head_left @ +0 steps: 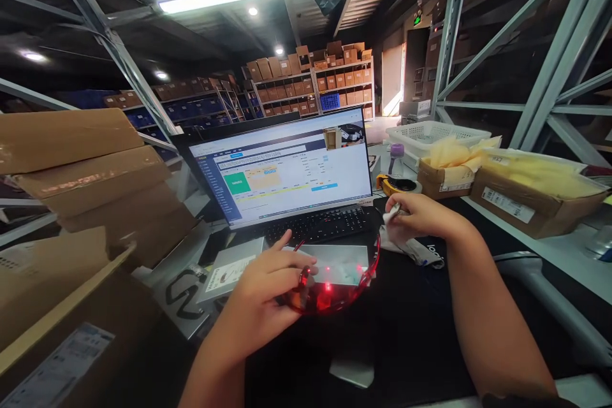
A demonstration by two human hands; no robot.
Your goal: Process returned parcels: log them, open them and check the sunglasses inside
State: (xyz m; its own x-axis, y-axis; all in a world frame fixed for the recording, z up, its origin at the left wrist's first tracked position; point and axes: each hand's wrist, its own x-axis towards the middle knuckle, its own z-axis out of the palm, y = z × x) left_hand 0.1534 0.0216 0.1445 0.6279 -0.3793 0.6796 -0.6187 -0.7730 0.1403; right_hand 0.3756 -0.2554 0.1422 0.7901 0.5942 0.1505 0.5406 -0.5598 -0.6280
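My left hand (268,284) is closed on a pair of red-framed glasses (335,290), pinching one end of the frame above the dark desk mat (396,331). My right hand (414,217) is closed on a small white cloth or packet (393,211) and rests on a white wrapper (411,248) by the other end of the glasses. An open laptop (287,172) with a lit screen stands just behind both hands, and a silver pouch (335,261) lies in front of its keyboard.
Stacked cardboard boxes (81,172) crowd the left. At the right are open boxes holding yellow bags (530,191), a white basket (430,134), a tape roll (399,185) and a grey scanner (545,293). Shelves of boxes (310,80) stand far behind.
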